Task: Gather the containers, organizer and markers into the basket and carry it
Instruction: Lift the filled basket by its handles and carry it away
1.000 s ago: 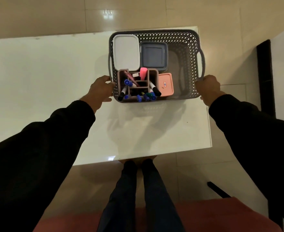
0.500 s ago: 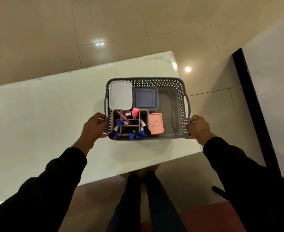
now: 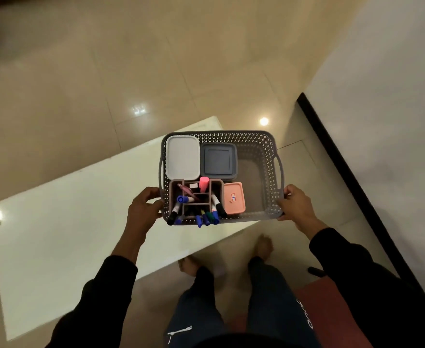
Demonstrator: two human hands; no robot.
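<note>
1 head-worn wide-angle view looks steeply down from above, close over the person's outstretched arms toward the floor.

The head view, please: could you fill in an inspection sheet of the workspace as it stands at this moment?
Surface: white table, glossy, its visible top bare.
Job's things: grey basket holds a white container, a grey container, a pink container and a brown organizer full of markers; its right end is past the table edge.
Clutter: nothing seen.
Hands: left hand grips the basket's left side; right hand grips its right side near the handle.
Cables: nothing seen.
Surroundings: beige tiled floor, white wall with dark skirting, red mat by the person's bare feet.
</note>
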